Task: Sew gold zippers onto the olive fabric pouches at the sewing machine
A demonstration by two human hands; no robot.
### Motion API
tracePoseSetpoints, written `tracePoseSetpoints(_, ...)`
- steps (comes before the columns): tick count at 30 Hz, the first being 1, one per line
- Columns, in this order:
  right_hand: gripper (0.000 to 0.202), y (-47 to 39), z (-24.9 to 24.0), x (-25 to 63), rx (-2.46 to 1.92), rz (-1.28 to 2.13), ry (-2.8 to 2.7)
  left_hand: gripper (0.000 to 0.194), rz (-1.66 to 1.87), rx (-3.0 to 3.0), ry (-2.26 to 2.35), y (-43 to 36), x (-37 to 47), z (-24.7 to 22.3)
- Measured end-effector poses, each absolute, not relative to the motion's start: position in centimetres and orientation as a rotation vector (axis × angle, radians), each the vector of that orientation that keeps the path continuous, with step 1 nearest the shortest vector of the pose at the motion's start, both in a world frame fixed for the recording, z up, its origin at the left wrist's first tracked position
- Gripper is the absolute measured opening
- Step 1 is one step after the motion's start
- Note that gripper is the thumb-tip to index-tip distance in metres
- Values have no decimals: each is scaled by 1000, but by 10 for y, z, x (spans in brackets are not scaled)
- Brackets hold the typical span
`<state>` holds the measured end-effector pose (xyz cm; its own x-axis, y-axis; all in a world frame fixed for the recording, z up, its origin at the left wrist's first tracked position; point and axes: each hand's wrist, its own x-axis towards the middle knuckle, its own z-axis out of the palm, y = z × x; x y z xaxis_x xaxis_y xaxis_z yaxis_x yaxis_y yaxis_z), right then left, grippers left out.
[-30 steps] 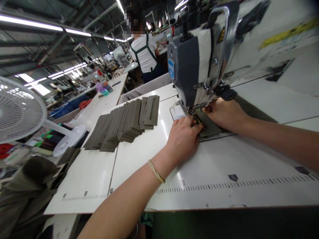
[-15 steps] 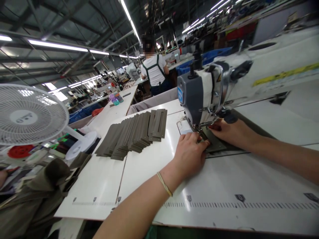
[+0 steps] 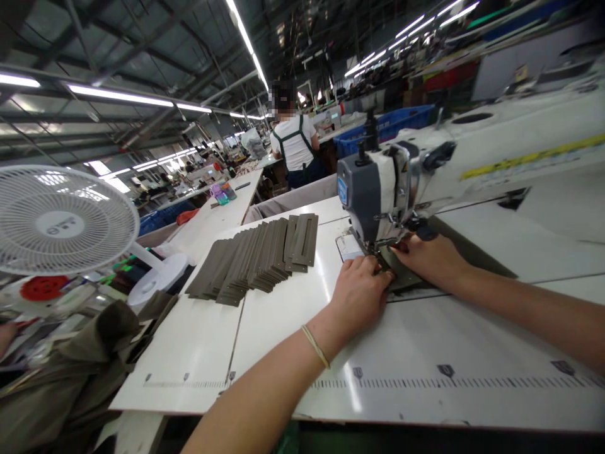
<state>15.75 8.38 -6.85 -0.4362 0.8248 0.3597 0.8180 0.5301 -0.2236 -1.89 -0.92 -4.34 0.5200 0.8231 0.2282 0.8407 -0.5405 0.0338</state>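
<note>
A sewing machine (image 3: 363,198) with a grey head stands over the white table. Under its presser foot lies an olive-green fabric piece (image 3: 404,277), and a larger dark olive panel (image 3: 472,249) extends behind my right arm. My left hand (image 3: 362,287), fingers curled together, grips the fabric's near left edge beside the foot; its fingertips are partly hidden. On the other side, my right hand (image 3: 432,261) is closed with thumb and fingers pinching the fabric close to the needle. The needle itself is hard to make out.
A fanned stack of olive strips with slots (image 3: 255,255) lies left of the machine. At the left are a white fan (image 3: 61,221) and heaped olive cloth (image 3: 89,366). Ruler marks (image 3: 401,382) run along the table's front. A person (image 3: 295,142) works farther back, near a blue crate (image 3: 406,120).
The camera view has shifted slightly, so the machine and table sit a little differently in the picture. Both hands stay on the fabric at the presser foot with little visible movement.
</note>
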Motion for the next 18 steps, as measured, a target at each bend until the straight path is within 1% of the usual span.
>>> tracePoseSetpoints(4,27,60,-69,174,-973,27,-2426,34,-507,-2644,-1518,-15,-20,-49)
tracePoseSetpoints(6,30,44,-74,183,-687,7,-2437,28,-611,-2645,-1523,-17,-20,-54)
tracePoseSetpoints(8,35,32,-81,188,-511,-14,-2393,18,-671,-2639,-1509,-20,-19,-58)
tracePoseSetpoints(10,39,26,-84,189,-470,-27,-2351,13,-682,-2611,-1482,-22,-18,-62)
tracePoseSetpoints(15,40,29,-81,186,-411,-57,-2348,11,-613,-2545,-1343,-24,-15,-64)
tracePoseSetpoints(18,41,30,-79,186,-415,-62,-2354,13,-634,-2496,-1257,-24,-12,-63)
